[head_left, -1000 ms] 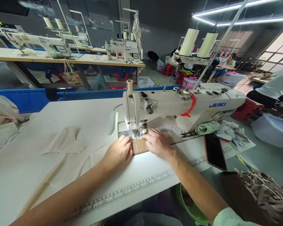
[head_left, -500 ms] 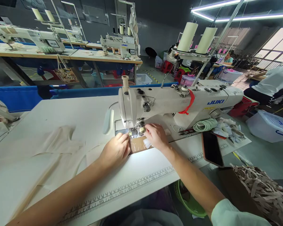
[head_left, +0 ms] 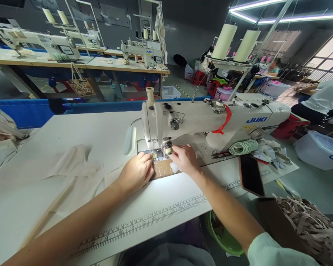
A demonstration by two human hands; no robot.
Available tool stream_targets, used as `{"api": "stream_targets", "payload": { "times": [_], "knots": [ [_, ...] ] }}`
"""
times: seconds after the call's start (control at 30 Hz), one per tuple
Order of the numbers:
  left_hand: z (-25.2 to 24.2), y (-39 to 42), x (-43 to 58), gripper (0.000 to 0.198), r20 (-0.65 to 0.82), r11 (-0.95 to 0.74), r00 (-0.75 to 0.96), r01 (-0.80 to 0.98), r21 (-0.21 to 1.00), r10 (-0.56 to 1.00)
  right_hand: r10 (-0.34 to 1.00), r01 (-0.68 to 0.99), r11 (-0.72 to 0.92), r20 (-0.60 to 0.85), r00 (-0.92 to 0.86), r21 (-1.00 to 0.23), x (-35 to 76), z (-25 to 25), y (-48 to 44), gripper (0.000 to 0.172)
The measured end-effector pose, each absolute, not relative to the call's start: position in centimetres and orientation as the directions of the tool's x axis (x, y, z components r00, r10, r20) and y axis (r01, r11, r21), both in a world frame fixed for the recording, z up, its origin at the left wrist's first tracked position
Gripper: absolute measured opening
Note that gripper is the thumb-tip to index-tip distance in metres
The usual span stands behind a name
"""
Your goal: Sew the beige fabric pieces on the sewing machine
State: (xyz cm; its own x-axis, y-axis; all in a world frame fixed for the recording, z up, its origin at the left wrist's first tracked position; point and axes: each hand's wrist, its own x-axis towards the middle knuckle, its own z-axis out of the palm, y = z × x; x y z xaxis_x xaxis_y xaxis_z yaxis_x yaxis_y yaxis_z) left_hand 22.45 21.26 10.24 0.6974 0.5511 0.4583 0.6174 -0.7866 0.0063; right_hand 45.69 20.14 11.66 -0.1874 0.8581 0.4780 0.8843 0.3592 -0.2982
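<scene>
A white sewing machine stands across the table, its needle and presser foot area lit up. Just left of the presser foot is my left hand, fingers pinched together; whatever lies between the tips is hidden. On the other side, my right hand has thumb and forefinger closed beside a small cream knob on the machine head. I cannot tell whether they grip the knob or something finer. Between the hands lies a brown plate, with a small white scrap by my right wrist.
Pale cloth is spread on the left of the table. A phone, a coil of green cord and fabric scraps lie at right. Thread cones stand above. A box of strips sits low right.
The camera view has shifted slightly, so the scene sits a little further right. Both hands stay at the machine head, with hardly any visible change in their grip.
</scene>
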Motion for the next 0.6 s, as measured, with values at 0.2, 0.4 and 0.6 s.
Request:
{"api": "stream_targets", "payload": {
  "times": [0.2, 0.4, 0.6],
  "knots": [
    [13.1, 22.1, 20.9, 0.039, 0.274, -0.507, 0.446, 0.833, 0.22, 0.852, 0.774, 0.797, 0.551, 0.511, -0.375, -0.25, 45.7, 11.3, 18.6, 0.029],
    [16.2, 21.7, 19.3, 0.033, -0.093, -0.203, 0.22, 0.965, 0.166, 0.971, 0.567, 0.593, 0.8, 0.439, -0.697, -0.092, 40.5, 12.9, 14.6, 0.029],
    [16.5, 20.4, 17.2, 0.046, -0.213, -0.227, 0.401, 0.8, 0.556, 0.891, 0.529, 0.53, 0.839, 0.404, -0.746, -0.119, 36.3, 11.2, 10.3, 0.087]
  ]
}}
